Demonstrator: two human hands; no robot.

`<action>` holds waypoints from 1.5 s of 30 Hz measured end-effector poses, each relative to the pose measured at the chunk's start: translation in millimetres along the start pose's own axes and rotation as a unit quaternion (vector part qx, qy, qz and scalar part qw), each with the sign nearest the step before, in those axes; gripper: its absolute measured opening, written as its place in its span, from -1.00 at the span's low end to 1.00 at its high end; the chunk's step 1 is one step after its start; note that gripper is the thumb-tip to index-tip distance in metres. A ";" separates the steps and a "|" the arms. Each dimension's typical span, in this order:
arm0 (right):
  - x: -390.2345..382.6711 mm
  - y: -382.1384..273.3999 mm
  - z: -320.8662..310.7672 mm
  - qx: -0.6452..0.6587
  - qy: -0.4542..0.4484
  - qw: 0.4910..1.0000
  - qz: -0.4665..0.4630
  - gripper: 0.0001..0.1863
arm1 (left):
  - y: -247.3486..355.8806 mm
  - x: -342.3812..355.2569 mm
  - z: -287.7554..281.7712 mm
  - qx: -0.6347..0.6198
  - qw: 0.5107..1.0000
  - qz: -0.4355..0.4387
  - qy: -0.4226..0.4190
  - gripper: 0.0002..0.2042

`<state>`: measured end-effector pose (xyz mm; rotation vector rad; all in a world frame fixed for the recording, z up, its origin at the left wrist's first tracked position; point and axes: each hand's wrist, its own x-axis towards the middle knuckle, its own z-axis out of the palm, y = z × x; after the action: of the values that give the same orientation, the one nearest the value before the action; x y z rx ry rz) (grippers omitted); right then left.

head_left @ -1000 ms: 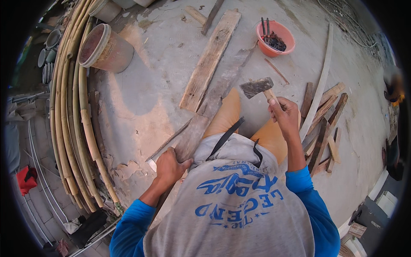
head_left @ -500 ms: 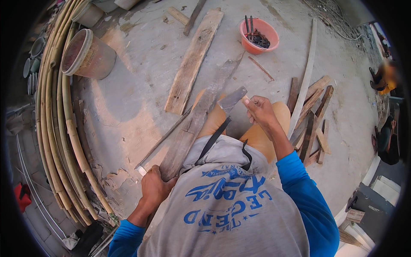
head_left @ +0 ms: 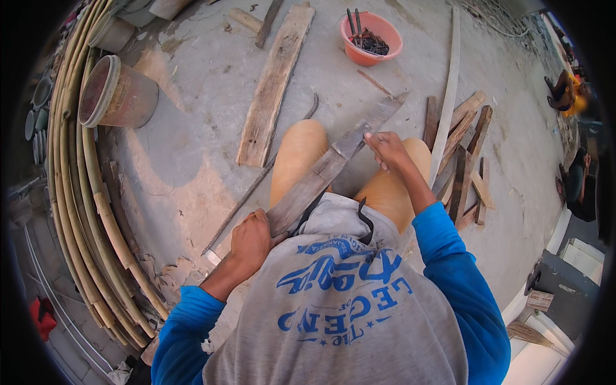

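Note:
A weathered wooden plank (head_left: 305,192) slants across my lap, its near end at the left and its far end at the upper right. My left hand (head_left: 251,242) is closed round the near end, the thumb on the inner side. In my right hand (head_left: 389,151) is a cleaver-like tool with a short, broad, dark blade (head_left: 351,141). The blade lies against the plank's upper part; whether it bites into the wood I cannot tell. Its handle is mostly hidden by my fingers. A ribbed metal rod (head_left: 247,194) lies on the ground left of my knee.
Ahead lies another wide plank (head_left: 276,86). A pink basin (head_left: 372,40) holds pliers-like handles and dark bits. At the right are a long pale strip (head_left: 447,96) and a pile of wood offcuts (head_left: 470,160). Bamboo poles (head_left: 90,179) and a bucket (head_left: 119,92) stand left; people sit far right.
The plank's far end has swung to the right across my knees. The blade has gone from beside the plank to against it. My left hand has shifted up and right.

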<state>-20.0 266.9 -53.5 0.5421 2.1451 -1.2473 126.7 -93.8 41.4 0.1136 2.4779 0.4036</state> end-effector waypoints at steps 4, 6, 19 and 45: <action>14.3 9.0 8.4 -0.008 -0.041 0.999 0.025 -0.43 | 4.5 10.8 7.4 0.010 1.000 -0.013 -0.024 -0.40; 21.6 12.6 10.1 -0.037 -0.056 0.998 0.009 -0.42 | 6.8 11.5 10.8 0.017 1.000 -0.016 -0.014 -0.40; 17.0 -1.9 27.5 -0.320 -0.026 0.944 -0.071 -0.24 | 0.4 24.8 26.7 0.000 1.000 0.019 -0.010 -0.45; 8.4 -43.6 63.8 -0.381 0.125 0.903 -0.156 -0.20 | -2.8 31.2 40.3 0.012 0.998 0.052 0.018 -0.44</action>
<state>-34.4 190.4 -55.9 0.0098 2.7704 -0.3893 125.6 -80.5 -7.9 0.2494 2.5200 0.4230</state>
